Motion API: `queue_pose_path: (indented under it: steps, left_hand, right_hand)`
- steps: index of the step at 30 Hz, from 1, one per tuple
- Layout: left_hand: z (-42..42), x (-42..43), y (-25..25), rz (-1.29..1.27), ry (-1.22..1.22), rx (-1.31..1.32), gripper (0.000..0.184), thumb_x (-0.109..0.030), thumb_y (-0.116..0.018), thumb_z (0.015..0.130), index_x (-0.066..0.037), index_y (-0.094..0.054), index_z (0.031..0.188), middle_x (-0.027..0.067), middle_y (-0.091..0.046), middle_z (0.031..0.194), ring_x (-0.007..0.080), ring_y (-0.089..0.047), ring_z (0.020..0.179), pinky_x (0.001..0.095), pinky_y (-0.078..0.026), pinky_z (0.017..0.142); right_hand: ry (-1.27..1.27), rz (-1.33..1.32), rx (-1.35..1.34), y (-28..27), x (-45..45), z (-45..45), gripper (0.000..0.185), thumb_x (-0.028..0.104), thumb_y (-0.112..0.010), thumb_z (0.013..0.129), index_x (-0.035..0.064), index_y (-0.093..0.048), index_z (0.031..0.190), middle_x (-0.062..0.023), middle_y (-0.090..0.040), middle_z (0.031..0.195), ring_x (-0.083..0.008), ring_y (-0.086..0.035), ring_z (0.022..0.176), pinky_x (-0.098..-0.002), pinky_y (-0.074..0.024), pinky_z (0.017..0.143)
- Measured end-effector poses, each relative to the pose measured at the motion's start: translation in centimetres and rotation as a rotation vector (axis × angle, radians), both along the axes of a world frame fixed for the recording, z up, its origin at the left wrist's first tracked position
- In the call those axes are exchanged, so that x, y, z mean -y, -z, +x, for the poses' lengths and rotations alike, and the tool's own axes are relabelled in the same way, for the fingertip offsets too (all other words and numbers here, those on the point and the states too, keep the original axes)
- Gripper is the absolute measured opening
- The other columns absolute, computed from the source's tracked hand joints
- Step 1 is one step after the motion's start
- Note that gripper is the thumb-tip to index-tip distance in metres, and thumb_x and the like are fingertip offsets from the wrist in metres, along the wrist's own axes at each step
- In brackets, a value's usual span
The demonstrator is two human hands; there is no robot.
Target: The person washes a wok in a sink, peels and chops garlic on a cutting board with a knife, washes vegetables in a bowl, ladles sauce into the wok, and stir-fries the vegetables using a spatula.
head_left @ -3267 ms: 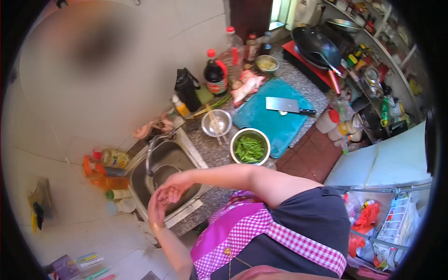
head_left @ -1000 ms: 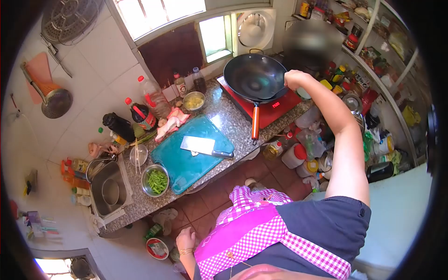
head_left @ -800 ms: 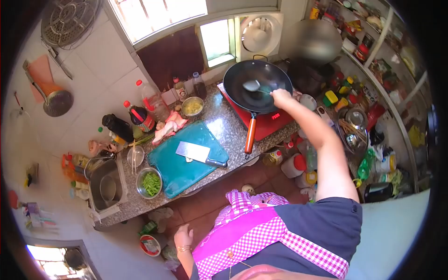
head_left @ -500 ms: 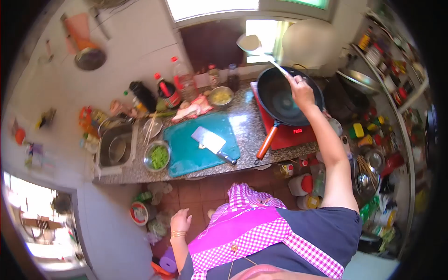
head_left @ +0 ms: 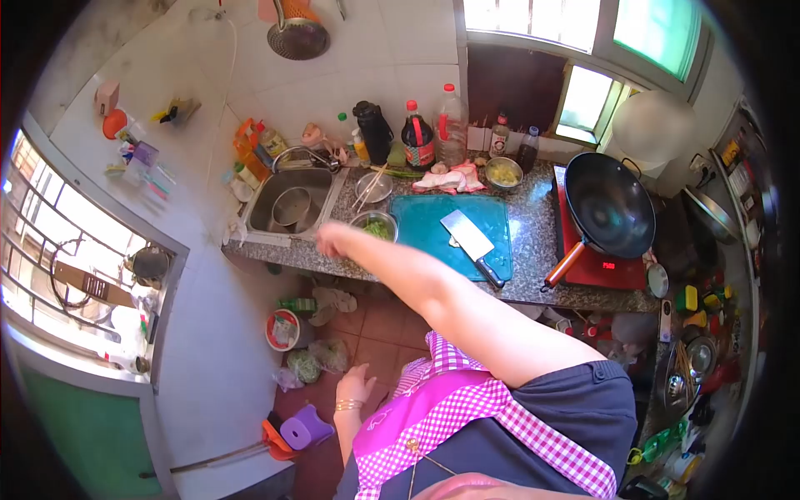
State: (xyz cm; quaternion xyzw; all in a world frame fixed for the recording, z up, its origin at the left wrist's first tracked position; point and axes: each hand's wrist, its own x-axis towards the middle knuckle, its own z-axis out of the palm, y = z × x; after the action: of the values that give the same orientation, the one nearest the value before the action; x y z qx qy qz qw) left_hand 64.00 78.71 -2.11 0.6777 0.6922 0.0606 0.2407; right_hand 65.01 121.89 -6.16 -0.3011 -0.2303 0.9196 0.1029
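Observation:
My right arm stretches across the counter to the left. My right hand (head_left: 334, 239), blurred, is over the counter's front edge beside the sink; whether its fingers hold anything I cannot make out. Just right of it, partly behind my forearm, is a bowl of chopped greens (head_left: 377, 224). The steel sink (head_left: 321, 218) contains a round metal pot (head_left: 292, 207). My left hand (head_left: 356, 385) hangs low by my apron, fingers apart, with nothing in it. A cleaver (head_left: 468, 236) lies on the green cutting board (head_left: 408, 213). The black wok (head_left: 611, 207) stands on a red induction cooker (head_left: 583, 271).
Along the wall stand a soy sauce bottle (head_left: 417, 137), a large clear bottle (head_left: 451, 125) and a black flask (head_left: 372, 133). Raw meat (head_left: 450, 178) lies behind the board, near a yellow-filled bowl (head_left: 503, 172). A purple stool (head_left: 306, 427) is on the floor.
My right hand has swung from above the wok to the left, near the sink. The ladle it held is no longer visible. The view has turned left.

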Motion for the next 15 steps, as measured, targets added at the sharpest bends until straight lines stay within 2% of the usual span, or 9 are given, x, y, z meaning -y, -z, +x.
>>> queue_pose_path:
  steps: [1, 2, 4, 5, 7, 9, 11, 13, 15]
  left_hand:
    - [-1.0, 0.7, 0.3, 0.007, -0.011, 0.002, 0.044, -0.030, -0.064, 0.078, -0.009, -0.056, 0.117, 0.0158, -0.060, 0.108, 0.0322, -0.059, 0.098, 0.0429, -0.048, 0.082]
    - [-2.1, 1.6, 0.7, 0.009, -0.017, 0.003, 0.045, -0.030, -0.064, 0.078, -0.009, -0.056, 0.117, 0.0162, -0.060, 0.107, 0.0326, -0.058, 0.098, 0.0430, -0.048, 0.082]
    - [-3.3, 1.2, 1.7, -0.022, -0.039, -0.019, 0.046, -0.031, -0.064, 0.078, -0.009, -0.056, 0.117, 0.0173, -0.060, 0.107, 0.0335, -0.058, 0.099, 0.0430, -0.048, 0.082]
    - [-4.1, 1.6, 1.9, -0.086, -0.042, -0.055, 0.046, -0.032, -0.064, 0.078, -0.009, -0.056, 0.116, 0.0179, -0.060, 0.106, 0.0341, -0.058, 0.099, 0.0429, -0.048, 0.082]
    - [-5.1, 1.6, 2.3, -0.216, -0.002, -0.113, 0.047, -0.033, -0.064, 0.077, -0.008, -0.056, 0.117, 0.0190, -0.060, 0.107, 0.0350, -0.058, 0.099, 0.0429, -0.048, 0.083]
    - [-5.4, 0.1, 2.6, -0.327, 0.048, -0.158, 0.048, -0.034, -0.064, 0.077, -0.008, -0.056, 0.117, 0.0198, -0.060, 0.107, 0.0358, -0.058, 0.100, 0.0429, -0.047, 0.084]
    - [-4.2, -2.3, 2.1, -0.369, 0.136, -0.209, 0.049, -0.035, -0.064, 0.078, -0.009, -0.055, 0.118, 0.0194, -0.059, 0.111, 0.0347, -0.058, 0.102, 0.0430, -0.047, 0.085]
    - [-3.0, -4.6, 2.2, -0.376, 0.215, -0.275, 0.050, -0.035, -0.064, 0.077, -0.009, -0.055, 0.119, 0.0187, -0.058, 0.112, 0.0341, -0.057, 0.102, 0.0431, -0.046, 0.086]
    - [-1.5, -7.0, 2.7, -0.289, 0.331, -0.275, 0.051, -0.035, -0.065, 0.076, -0.010, -0.054, 0.120, 0.0167, -0.058, 0.114, 0.0328, -0.057, 0.104, 0.0421, -0.046, 0.086]
  right_hand:
    - [0.044, 0.508, 0.343, -9.4, 8.8, 3.9, 0.030, 0.033, -0.049, 0.092, 0.0069, -0.049, 0.076, -0.0005, -0.042, 0.054, -0.0094, -0.035, 0.038, -0.0237, -0.0245, 0.031]
    - [0.065, 0.678, 0.373, -10.8, 11.8, 5.7, 0.028, 0.032, -0.050, 0.092, 0.0070, -0.051, 0.080, 0.0000, -0.043, 0.056, -0.0090, -0.035, 0.038, -0.0241, -0.0273, 0.033]
    - [0.100, 0.793, 0.246, -13.7, 15.4, 10.6, 0.028, 0.032, -0.050, 0.093, 0.0076, -0.053, 0.079, 0.0001, -0.044, 0.056, -0.0089, -0.036, 0.039, -0.0263, -0.0279, 0.034]
    - [0.081, 0.734, 0.161, -14.3, 16.3, 13.6, 0.028, 0.034, -0.051, 0.093, 0.0070, -0.056, 0.084, 0.0019, -0.043, 0.056, -0.0073, -0.035, 0.040, -0.0240, -0.0273, 0.036]
    - [0.137, 0.770, 0.196, -14.6, 17.7, 20.3, 0.026, 0.033, -0.049, 0.094, 0.0086, -0.057, 0.092, 0.0053, -0.042, 0.057, -0.0050, -0.034, 0.041, -0.0222, -0.0251, 0.037]
    - [0.383, 0.696, 0.306, -15.6, 19.7, 28.1, 0.025, 0.031, -0.050, 0.094, 0.0077, -0.058, 0.095, 0.0053, -0.041, 0.057, -0.0040, -0.032, 0.040, -0.0220, -0.0228, 0.036]
    - [0.737, 0.534, 0.183, -16.9, 22.6, 36.6, 0.025, 0.029, -0.050, 0.092, 0.0069, -0.061, 0.096, 0.0046, -0.041, 0.058, -0.0033, -0.032, 0.043, -0.0208, -0.0231, 0.037]
    - [1.091, 0.428, 0.254, -18.1, 25.6, 43.7, 0.026, 0.029, -0.047, 0.093, 0.0060, -0.058, 0.100, 0.0044, -0.040, 0.060, -0.0034, -0.031, 0.041, -0.0178, -0.0223, 0.035]
    - [1.383, 0.250, 0.056, -17.1, 28.1, 50.4, 0.030, 0.032, -0.043, 0.095, 0.0043, -0.055, 0.099, 0.0031, -0.040, 0.060, -0.0043, -0.032, 0.040, -0.0176, -0.0238, 0.033]
